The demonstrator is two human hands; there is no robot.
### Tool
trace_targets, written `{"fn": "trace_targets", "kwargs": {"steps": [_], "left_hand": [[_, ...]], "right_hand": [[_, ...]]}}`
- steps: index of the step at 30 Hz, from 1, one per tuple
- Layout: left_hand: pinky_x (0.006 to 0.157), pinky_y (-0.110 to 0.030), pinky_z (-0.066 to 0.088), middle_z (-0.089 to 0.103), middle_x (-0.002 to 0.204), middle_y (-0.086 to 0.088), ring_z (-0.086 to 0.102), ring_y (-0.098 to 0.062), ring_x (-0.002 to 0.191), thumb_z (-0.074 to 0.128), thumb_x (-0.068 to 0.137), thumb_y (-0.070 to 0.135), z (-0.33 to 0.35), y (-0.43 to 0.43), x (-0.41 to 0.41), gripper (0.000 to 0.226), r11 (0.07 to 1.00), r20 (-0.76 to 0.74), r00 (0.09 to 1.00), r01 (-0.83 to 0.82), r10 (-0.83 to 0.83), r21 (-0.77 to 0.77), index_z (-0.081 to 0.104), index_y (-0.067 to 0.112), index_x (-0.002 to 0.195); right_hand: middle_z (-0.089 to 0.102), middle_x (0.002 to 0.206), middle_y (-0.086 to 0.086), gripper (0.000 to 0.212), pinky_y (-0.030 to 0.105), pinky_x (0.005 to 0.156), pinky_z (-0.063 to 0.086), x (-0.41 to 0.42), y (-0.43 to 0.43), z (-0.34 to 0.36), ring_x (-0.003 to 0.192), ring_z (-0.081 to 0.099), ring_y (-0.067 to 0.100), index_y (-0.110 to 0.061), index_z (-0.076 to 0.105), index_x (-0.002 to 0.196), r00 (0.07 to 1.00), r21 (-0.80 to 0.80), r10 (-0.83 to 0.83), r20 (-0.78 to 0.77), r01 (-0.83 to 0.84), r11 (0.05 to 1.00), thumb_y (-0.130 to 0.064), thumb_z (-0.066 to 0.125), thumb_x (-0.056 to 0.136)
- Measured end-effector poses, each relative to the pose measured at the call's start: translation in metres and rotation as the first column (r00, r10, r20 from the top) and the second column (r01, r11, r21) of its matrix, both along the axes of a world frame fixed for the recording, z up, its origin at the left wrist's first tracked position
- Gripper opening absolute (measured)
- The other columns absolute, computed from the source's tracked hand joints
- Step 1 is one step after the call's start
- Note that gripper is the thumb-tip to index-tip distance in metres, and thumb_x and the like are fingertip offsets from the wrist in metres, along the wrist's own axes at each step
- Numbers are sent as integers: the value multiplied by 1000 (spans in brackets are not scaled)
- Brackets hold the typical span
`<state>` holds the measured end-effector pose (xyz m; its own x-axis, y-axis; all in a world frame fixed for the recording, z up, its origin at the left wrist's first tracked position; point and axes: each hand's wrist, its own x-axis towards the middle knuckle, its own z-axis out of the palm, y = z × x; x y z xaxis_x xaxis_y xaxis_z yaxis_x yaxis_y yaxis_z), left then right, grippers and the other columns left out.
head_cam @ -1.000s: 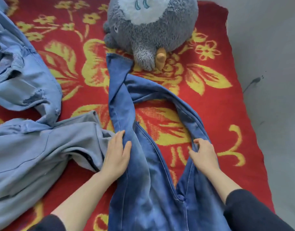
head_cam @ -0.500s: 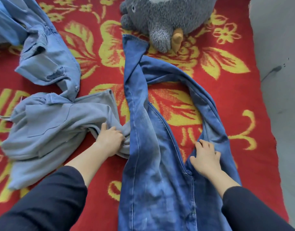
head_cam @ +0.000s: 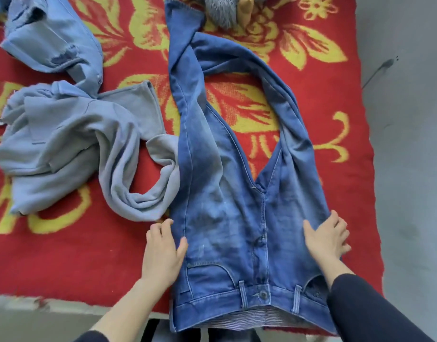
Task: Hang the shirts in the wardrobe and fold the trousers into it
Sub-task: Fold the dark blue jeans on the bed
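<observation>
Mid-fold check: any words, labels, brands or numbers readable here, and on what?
No text can be read.
The waistband button of the dark blue jeans is too small and blurred for any marking.
The red blanket bears yellow patterns, no legible letters.
No tag shows on the grey garment.

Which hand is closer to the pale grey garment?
Left. The left hand lies just below the grey garment, at the jeans' edge; the right hand grips the jeans' opposite edge.
</observation>
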<state>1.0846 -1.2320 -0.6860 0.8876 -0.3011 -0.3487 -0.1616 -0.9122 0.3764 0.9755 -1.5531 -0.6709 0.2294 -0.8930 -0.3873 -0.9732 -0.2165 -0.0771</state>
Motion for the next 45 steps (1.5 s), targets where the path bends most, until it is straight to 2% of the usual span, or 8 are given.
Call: {"fn": "trace_targets", "kwargs": {"steps": [4,8,15,20,25,31,40,45], "left_hand": [[84,-40,38,48,123,-24,51,-43,105,59,91,30,-4,-11,-45,62,931,-375,862,-364,341,11,26,13,141],[77,-35,38,56,116,-10,57,-37,100,59,89,13,0,1,-48,58,941,-407,871,-332,277,-71,29,22,137],[91,-36,46,59,116,-8,58,-28,101,62,69,2,15,54,-113,67,938,-645,695,-330,318,107,38,21,128],[94,-38,40,47,121,-21,50,-39,109,58,81,10,17,30,-116,53,891,-410,793,-372,450,259,41,11,131],[98,-43,36,36,130,-15,35,-35,119,59,84,14,35,-35,-53,54,947,-102,941,-321,322,19,39,11,134],[101,-43,31,44,128,-16,38,-35,119,61,87,21,28,-80,58,53,956,124,957,-241,263,-166,43,7,135],[85,-39,40,61,113,-20,55,-39,109,54,92,42,-13,-105,187,42,985,-155,973,-171,173,25,53,3,107],[65,-31,27,59,74,-6,54,-29,77,59,90,19,-16,-95,197,18,880,-89,922,-386,376,-279,48,13,77]], "right_hand": [[46,134,21,49,51,98,32,-36,0,-9,125,43,37,-2,42,128,992,140,-2,-125,19,990,-37,51,94],[57,115,30,22,42,73,37,-64,-10,-2,105,55,47,-5,38,106,981,207,194,26,-195,959,-26,42,100],[58,124,22,33,39,86,46,-157,-25,5,113,56,39,-7,47,116,892,433,412,-186,-302,849,-32,50,95],[55,114,19,26,42,81,47,-127,-17,18,104,56,38,-7,42,102,914,280,406,-17,-386,879,-23,57,88],[48,118,16,31,44,86,43,-32,-3,30,112,48,36,-4,47,112,882,103,443,163,-462,881,-16,58,85],[50,107,12,17,42,82,42,93,31,14,101,50,34,-5,50,102,754,66,574,320,-622,780,-16,52,89],[52,107,6,28,39,74,40,224,70,-33,99,52,29,-11,47,103,744,220,599,296,-664,715,-37,52,93],[51,70,2,26,39,60,34,246,54,-35,71,47,28,-12,40,71,772,176,482,414,-587,790,-26,45,93]]}}
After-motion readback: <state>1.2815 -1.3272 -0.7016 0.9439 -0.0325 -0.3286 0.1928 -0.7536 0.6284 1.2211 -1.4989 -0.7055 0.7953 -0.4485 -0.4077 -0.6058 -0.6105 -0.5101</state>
